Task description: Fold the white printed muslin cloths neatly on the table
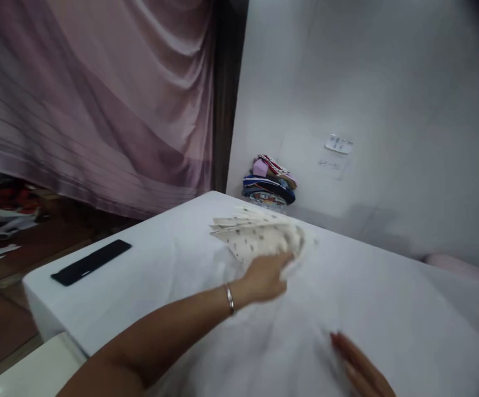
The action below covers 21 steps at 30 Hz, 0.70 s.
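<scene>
A cream cloth with dark spots (259, 236) lies folded in several layers on the white-covered table (367, 286), its left edges fanned out and its right end blurred. My left hand (267, 277), with a silver bracelet at the wrist, reaches across and has its curled fingers closed on the cloth's near right edge. A thin, whitish, see-through sheet (259, 347), perhaps plastic, spreads below my left forearm. Close to its right side is my right hand (361, 366), low in the view, fingers stretched out and side by side; its lower part is cut off by the frame.
A flat black object (92, 262) lies near the table's left edge. Behind the far edge stands a stack of folded fabrics (269, 184) against the pale wall (371, 82). A pink curtain (140, 99) hangs at the left, with scraps (7, 220) on the floor below.
</scene>
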{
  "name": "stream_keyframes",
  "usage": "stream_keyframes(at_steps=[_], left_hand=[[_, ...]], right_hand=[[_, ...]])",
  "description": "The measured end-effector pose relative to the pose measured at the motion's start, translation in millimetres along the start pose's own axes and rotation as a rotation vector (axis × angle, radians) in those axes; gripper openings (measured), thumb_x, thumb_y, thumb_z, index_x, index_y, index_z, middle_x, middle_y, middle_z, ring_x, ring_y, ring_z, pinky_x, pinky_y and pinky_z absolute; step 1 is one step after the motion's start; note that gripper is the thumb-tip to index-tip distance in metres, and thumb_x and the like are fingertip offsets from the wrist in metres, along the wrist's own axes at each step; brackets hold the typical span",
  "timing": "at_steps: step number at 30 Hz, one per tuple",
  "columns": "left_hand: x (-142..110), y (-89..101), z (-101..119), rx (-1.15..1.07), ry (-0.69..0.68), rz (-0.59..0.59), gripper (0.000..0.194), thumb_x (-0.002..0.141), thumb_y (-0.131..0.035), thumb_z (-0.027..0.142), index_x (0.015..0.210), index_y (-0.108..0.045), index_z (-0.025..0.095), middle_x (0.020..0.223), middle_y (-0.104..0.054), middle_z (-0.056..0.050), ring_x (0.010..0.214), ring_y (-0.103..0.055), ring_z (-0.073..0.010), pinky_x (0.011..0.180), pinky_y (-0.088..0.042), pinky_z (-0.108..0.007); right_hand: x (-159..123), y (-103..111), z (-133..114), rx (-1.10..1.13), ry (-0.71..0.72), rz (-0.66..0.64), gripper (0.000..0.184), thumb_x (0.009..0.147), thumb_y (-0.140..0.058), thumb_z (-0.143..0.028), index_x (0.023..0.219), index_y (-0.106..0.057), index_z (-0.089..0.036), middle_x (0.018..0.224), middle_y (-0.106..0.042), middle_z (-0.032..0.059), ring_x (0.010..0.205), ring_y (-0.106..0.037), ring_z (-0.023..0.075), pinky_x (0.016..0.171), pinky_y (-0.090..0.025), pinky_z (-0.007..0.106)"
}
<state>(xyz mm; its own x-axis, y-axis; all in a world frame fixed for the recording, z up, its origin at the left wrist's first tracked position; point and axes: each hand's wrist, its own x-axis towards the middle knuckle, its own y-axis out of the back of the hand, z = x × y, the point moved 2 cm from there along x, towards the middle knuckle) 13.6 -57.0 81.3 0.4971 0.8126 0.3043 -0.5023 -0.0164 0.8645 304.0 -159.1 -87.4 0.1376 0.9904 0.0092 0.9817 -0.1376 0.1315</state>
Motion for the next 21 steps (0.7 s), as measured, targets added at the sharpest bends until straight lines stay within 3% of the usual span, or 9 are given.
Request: stream_keyframes(at_steps=[3, 5, 10, 14, 18, 21], left_hand=[[-43, -53.1, 49, -0.087, -0.163, -0.368, 0.059, 0.071, -0.061, 0.043, 0.126, -0.045, 0.030, 0.108, -0.065, -0.003, 0.097, -0.061, -0.0269, 0.080, -0.046, -0.036], [-61, -73.2, 63, -0.110, -0.156, -0.473, 0.057, 0.072, -0.058, 0.054, 0.122, -0.049, 0.028, 0.108, -0.064, -0.005, 0.099, -0.060, -0.0290, 0.082, -0.046, -0.040], [-58, -79.8, 77, -0.029, -0.103, -0.316, 0.045, 0.077, -0.056, 0.047, 0.117, -0.051, 0.026, 0.111, -0.059, -0.005, 0.102, -0.054, -0.0259, 0.089, -0.041, -0.039], [-51, -81.7, 95, 0.053, -0.095, -0.269, 0.036, 0.077, -0.057, 0.038, 0.111, -0.053, 0.027, 0.111, -0.057, -0.005, 0.102, -0.051, -0.0253, 0.088, -0.038, -0.037], [-51, -90.3, 109, 0.111, -0.075, -0.213, 0.033, 0.079, -0.053, 0.035, 0.111, -0.053, 0.028, 0.110, -0.058, -0.004, 0.102, -0.050, -0.0252, 0.087, -0.037, -0.038], [-47, -94.8, 110, 0.133, -0.069, -0.215, 0.025, 0.081, -0.046, 0.027, 0.104, -0.056, 0.028, 0.106, -0.059, -0.003, 0.098, -0.052, -0.0241, 0.081, -0.039, -0.037]], right_hand=[[-8, -7, -36, 0.410, -0.210, 0.100, 0.067, 0.067, -0.058, -0.063, 0.130, -0.044, -0.042, 0.131, -0.053, 0.0033, 0.120, -0.048, 0.0314, 0.095, -0.043, 0.050], [-12, -11, -53, 0.490, -0.273, 0.070, 0.067, 0.074, -0.056, -0.060, 0.135, -0.042, -0.034, 0.135, -0.049, 0.0039, 0.124, -0.045, 0.0296, 0.099, -0.040, 0.046], [-18, -13, -61, 0.632, -0.239, 0.029, 0.064, 0.077, -0.059, -0.052, 0.134, -0.043, -0.029, 0.132, -0.053, 0.0045, 0.120, -0.048, 0.0280, 0.099, -0.038, 0.047], [-19, -12, -64, 0.674, -0.173, -0.074, 0.064, 0.076, -0.066, -0.042, 0.135, -0.043, -0.027, 0.128, -0.056, 0.0070, 0.115, -0.053, 0.0261, 0.098, -0.039, 0.044], [-21, -11, -67, 0.608, -0.161, -0.130, 0.074, 0.072, -0.070, -0.040, 0.138, -0.037, -0.029, 0.127, -0.057, 0.0065, 0.110, -0.057, 0.0259, 0.093, -0.043, 0.042], [-21, -13, -65, 0.491, -0.088, -0.081, 0.083, 0.066, -0.075, -0.038, 0.139, -0.036, -0.027, 0.130, -0.054, 0.0073, 0.114, -0.054, 0.0260, 0.097, -0.041, 0.041]])
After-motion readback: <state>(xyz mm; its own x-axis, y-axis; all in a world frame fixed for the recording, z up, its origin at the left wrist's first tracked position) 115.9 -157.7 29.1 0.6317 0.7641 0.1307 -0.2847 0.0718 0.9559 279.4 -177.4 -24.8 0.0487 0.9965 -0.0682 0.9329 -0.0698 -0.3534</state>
